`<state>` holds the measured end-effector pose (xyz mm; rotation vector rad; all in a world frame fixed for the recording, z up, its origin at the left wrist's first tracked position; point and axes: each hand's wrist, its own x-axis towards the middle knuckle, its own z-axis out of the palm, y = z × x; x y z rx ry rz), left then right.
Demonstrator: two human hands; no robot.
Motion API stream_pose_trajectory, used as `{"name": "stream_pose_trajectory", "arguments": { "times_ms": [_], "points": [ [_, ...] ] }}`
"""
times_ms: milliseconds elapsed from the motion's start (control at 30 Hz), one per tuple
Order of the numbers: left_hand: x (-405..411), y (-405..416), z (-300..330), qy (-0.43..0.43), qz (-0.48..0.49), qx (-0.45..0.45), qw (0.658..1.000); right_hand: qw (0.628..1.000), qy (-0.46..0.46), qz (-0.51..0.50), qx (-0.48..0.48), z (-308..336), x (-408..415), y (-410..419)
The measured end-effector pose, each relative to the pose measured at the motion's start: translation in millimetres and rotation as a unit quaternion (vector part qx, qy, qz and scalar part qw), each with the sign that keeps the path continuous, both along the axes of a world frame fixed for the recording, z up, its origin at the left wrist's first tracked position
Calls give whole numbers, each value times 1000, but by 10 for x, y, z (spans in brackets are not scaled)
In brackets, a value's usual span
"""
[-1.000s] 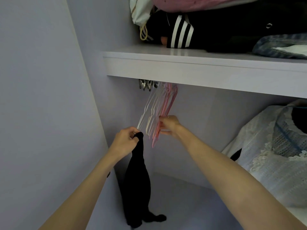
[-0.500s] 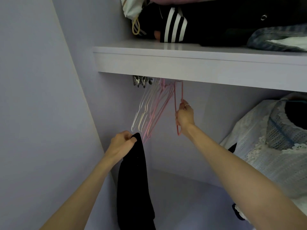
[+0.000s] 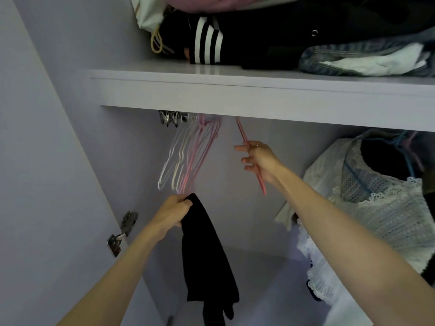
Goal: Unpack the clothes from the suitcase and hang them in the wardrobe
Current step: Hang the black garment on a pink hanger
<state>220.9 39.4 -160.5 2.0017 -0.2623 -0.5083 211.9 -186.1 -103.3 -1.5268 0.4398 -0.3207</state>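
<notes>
My left hand (image 3: pixel 173 211) grips the top of a black garment (image 3: pixel 204 255), which hangs down limp inside the wardrobe. My right hand (image 3: pixel 257 158) holds a pink wire hanger (image 3: pixel 244 140) that slants up toward the underside of the shelf, apart from the others. A bunch of several white and pink empty hangers (image 3: pixel 186 156) hangs from the rail at the left, just above my left hand. The rail itself is hidden behind the shelf front.
A white shelf (image 3: pixel 235 92) spans the wardrobe, piled with folded dark, striped and denim clothes (image 3: pixel 259 31). White lace garments (image 3: pixel 376 208) hang at the right. The open door with a metal hinge (image 3: pixel 122 231) is at the left. Metal clips (image 3: pixel 171 118) hang beside the hangers.
My right hand has drawn one pink hanger to the right, away from the bunch, and tilted it. My left hand and the black garment stay below the bunch.
</notes>
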Motion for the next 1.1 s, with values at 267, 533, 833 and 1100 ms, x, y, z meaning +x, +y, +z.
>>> {"name": "stream_pose_trajectory", "arguments": {
  "times_ms": [267,533,833,1100],
  "points": [
    [-72,-179,2,18,9,-25,1000,985,28,-108,-130,-403,-295,-148],
    [-78,-251,-76,30,39,-24,999,994,-66,-80,-19,-815,-686,-39],
    [-4,-243,-206,119,104,-4,987,984,61,-155,-56,-1084,-727,-171],
    [0,-137,-468,93,117,70,986,975,106,-129,-148,-1225,-990,-354]
  ]
}}
